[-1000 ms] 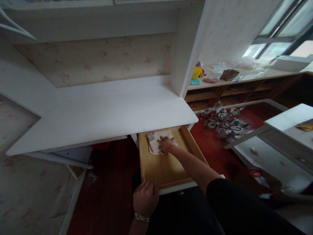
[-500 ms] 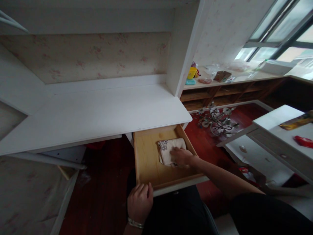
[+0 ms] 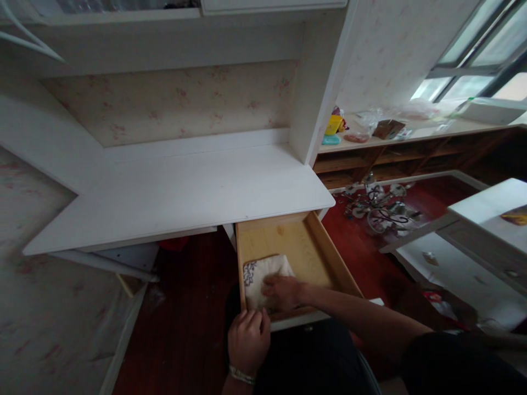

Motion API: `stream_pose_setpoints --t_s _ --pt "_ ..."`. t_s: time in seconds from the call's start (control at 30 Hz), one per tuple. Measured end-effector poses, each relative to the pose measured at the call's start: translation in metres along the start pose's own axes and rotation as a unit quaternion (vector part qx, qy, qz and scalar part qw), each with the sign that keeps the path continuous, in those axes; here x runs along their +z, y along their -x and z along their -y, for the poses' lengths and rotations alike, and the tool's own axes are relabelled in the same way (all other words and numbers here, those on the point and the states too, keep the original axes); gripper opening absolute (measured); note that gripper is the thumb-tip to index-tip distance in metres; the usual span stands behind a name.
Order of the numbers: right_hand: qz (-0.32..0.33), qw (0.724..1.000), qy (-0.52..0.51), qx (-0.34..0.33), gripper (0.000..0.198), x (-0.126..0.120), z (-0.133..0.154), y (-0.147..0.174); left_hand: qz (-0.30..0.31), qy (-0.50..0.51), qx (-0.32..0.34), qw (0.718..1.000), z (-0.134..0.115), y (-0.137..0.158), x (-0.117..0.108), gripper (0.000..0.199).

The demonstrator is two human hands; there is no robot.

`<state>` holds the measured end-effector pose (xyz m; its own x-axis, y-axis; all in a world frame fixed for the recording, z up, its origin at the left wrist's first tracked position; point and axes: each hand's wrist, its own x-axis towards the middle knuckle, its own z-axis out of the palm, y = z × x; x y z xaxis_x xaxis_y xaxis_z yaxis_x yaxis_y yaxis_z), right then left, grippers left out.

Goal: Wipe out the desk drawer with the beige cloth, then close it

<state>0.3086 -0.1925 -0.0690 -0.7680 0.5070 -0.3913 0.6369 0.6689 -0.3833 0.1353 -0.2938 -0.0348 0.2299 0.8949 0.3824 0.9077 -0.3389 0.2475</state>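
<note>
Right hand (image 3: 283,291) pressing cloth (image 3: 260,274), drawer (image 3: 329,258) front-left corner

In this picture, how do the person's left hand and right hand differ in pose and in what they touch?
The left hand is curled at the front edge of the wooden drawer, while the right hand lies flat inside it. The left hand touches only the drawer front; the right hand presses on a patterned cloth. The left wrist wears a bracelet; the right wrist is bare. Both hands are at the same open drawer.
</note>
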Motion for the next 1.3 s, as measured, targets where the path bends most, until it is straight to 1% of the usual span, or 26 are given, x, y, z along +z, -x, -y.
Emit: stream_pose_setpoints --t_s 0.07,0.13,0.17,0.23,0.3,0.37,0.43,0.5,0.57,0.67,0.73,0.8,0.87,0.93,0.97,1.0,1.07,1.17,1.23,1.3 --pt "-0.011 1.0 0.02 0.012 0.044 -0.003 0.013 -0.018 -0.006 -0.006 0.0 1.0 0.0 0.001 0.003 0.033" --pt "-0.024 0.997 0.044 0.057 0.047 -0.009 0.016 -0.031 -0.011 -0.01 0.0 1.0 0.001 0.002 0.005 0.032" --pt "-0.032 0.995 0.053 0.084 0.048 -0.012 0.013 -0.036 -0.012 -0.011 -0.003 1.0 0.001 0.003 0.006 0.032" --pt "-0.044 0.99 0.066 0.118 0.053 -0.019 0.0 -0.045 -0.016 -0.012 -0.006 1.0 0.001 0.003 0.008 0.031" --pt "-0.047 0.987 0.079 0.133 0.061 -0.027 -0.02 -0.053 -0.017 -0.012 -0.01 1.0 0.001 0.003 0.008 0.03" --pt "-0.026 0.986 0.085 0.144 0.068 -0.034 -0.041 -0.059 -0.016 -0.009 -0.015 1.0 0.001 0.003 0.008 0.029" --pt "0.013 0.987 0.081 0.14 0.075 -0.04 -0.058 -0.061 -0.011 -0.006 -0.022 1.0 0.001 0.003 0.009 0.028" --pt "0.042 0.989 0.082 0.118 0.084 -0.042 -0.069 -0.06 -0.007 -0.003 -0.026 1.0 0.001 0.004 0.01 0.028" --pt "0.051 0.989 0.102 0.098 0.095 -0.042 -0.075 -0.057 -0.004 -0.001 -0.026 1.0 0.001 0.005 0.011 0.028" --pt "0.039 0.986 0.141 0.078 0.101 -0.038 -0.081 -0.052 -0.001 0.001 -0.024 1.0 0.002 0.005 0.012 0.028" --pt "0.004 0.986 0.16 0.057 0.097 -0.034 -0.084 -0.05 -0.005 -0.001 -0.02 1.0 0.002 0.005 0.012 0.028" --pt "-0.044 0.983 0.172 0.046 0.083 -0.027 -0.085 -0.049 -0.011 -0.004 -0.014 1.0 0.003 0.004 0.012 0.028" --pt "-0.088 0.978 0.181 0.056 0.066 -0.019 -0.085 -0.051 -0.018 -0.007 -0.007 1.0 0.003 0.004 0.012 0.027" --pt "-0.134 0.97 0.194 0.065 0.054 -0.014 -0.083 -0.053 -0.027 -0.005 -0.002 1.0 0.003 0.003 0.012 0.026" --pt "-0.156 0.965 0.205 0.052 0.049 -0.013 -0.083 -0.054 -0.03 -0.004 -0.002 1.0 0.003 0.003 0.013 0.026" --pt "-0.177 0.96 0.217 0.026 0.045 -0.015 -0.082 -0.054 -0.033 -0.003 -0.003 0.999 0.002 0.003 0.013 0.026" --pt "-0.196 0.95 0.237 -0.046 0.038 -0.025 -0.083 -0.055 -0.035 -0.002 -0.009 0.999 0.002 0.003 0.015 0.027" --pt "-0.206 0.922 0.282 -0.168 0.031 -0.052 -0.085 -0.06 -0.036 -0.008 -0.016 0.999 0.002 0.003 0.017 0.027" --pt "-0.213 0.901 0.309 -0.219 0.026 -0.069 -0.089 -0.069 -0.037 -0.014 -0.014 0.999 0.002 0.002 0.017 0.028" --pt "-0.214 0.893 0.318 -0.236 0.022 -0.079 -0.094 -0.081 -0.034 -0.018 -0.013 0.999 0.003 0.0 0.017 0.029"
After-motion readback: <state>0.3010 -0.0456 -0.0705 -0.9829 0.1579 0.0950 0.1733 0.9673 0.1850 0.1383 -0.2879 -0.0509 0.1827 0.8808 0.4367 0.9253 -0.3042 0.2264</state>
